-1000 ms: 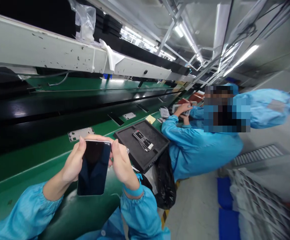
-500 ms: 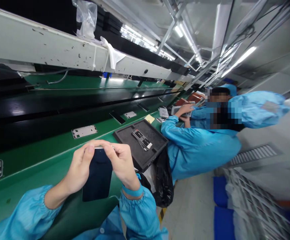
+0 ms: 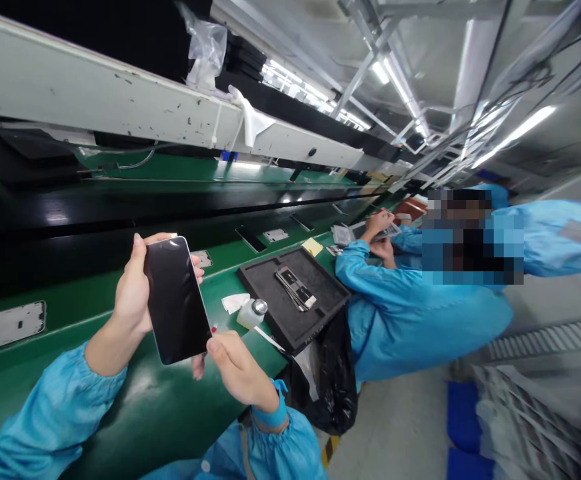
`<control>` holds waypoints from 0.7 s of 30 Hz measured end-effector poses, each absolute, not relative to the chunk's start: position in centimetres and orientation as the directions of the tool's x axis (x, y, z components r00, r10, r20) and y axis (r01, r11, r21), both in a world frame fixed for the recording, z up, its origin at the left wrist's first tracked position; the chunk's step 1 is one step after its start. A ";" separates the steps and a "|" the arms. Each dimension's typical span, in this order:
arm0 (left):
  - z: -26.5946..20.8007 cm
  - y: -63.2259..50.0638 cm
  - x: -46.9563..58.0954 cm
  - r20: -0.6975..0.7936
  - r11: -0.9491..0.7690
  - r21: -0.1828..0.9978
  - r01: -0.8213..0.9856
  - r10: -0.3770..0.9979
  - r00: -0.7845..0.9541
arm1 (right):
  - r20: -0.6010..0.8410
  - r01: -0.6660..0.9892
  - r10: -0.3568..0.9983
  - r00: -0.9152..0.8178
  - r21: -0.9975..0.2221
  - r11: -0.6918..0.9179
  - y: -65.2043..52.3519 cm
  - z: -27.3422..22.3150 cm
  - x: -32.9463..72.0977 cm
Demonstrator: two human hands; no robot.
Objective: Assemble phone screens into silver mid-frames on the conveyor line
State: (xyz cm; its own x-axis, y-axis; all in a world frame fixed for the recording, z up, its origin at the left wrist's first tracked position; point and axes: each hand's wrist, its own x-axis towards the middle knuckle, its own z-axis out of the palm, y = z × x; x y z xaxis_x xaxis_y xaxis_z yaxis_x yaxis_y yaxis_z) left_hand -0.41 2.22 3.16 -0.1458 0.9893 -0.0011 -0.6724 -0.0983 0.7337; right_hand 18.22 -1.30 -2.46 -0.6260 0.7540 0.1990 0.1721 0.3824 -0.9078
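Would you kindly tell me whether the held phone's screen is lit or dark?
Dark: the phone's screen shows plain black, with no lit image visible.

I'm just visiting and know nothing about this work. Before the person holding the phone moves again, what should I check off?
1. Left grip: the left hand holds the phone by its upper part, with fingertips showing past the far edge: ok.
2. Right grip: the right hand is at the phone's lower right corner: ok.
3. Screen side faces the wearer: ok; it looks dark.
4. Back of the phone undamaged: cannot tell; it is hidden.
5. Phone apart from the white bottle and black tray: ok.
6. Co-worker's hands away from the phone: ok.
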 end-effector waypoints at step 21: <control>2.4 0.8 0.3 0.272 -0.379 0.674 -0.633 0.925 -0.264 | 0.086 -0.116 0.726 -0.682 -0.993 0.009 -0.6 -7.0 14.2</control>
